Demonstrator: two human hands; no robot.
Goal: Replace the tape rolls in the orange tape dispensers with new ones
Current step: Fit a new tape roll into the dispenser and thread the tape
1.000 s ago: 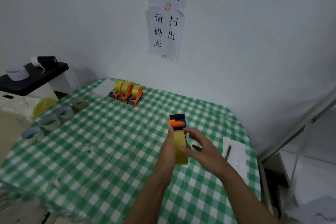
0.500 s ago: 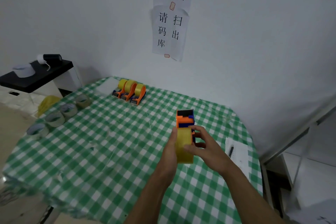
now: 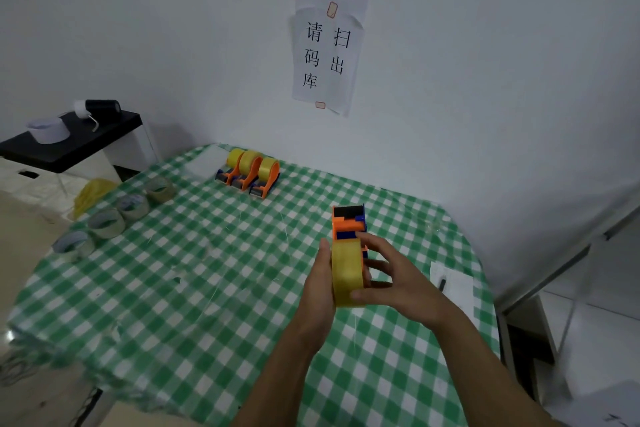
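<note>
Both hands have drifted a bit up and right in view since a second ago, and I see the right index finger now lying on the blue part.

Surface under the hands: green-and-white checked tablecloth [image 3: 207, 270], soft and wrinkled, draped over the near edge. White wall behind, with paper signs [image 3: 327, 55] in black characters. Well left of the left hand is a black-topped side table [image 3: 69, 146].

An orange dispenser [image 3: 348, 222] is held up over the cloth between both hands, nose pointing away: orange plastic body, blue insert, black front. The tape roll [image 3: 346, 274] in it is yellowish, glossy and wide.

The left hand [image 3: 320, 284] cups the dispenser's left side with its thumb straight up; its fingers are hidden. The right hand [image 3: 398, 281] curls round the roll, thumb on the roll's face low down.

Beyond the hands, far left, stand three loaded dispensers [image 3: 249, 172], side by side. Further left, four used rolls [image 3: 104, 224] sit in a row. Just right of the right hand is white paper [image 3: 457, 291] with a dark pen [image 3: 442, 284].
</note>
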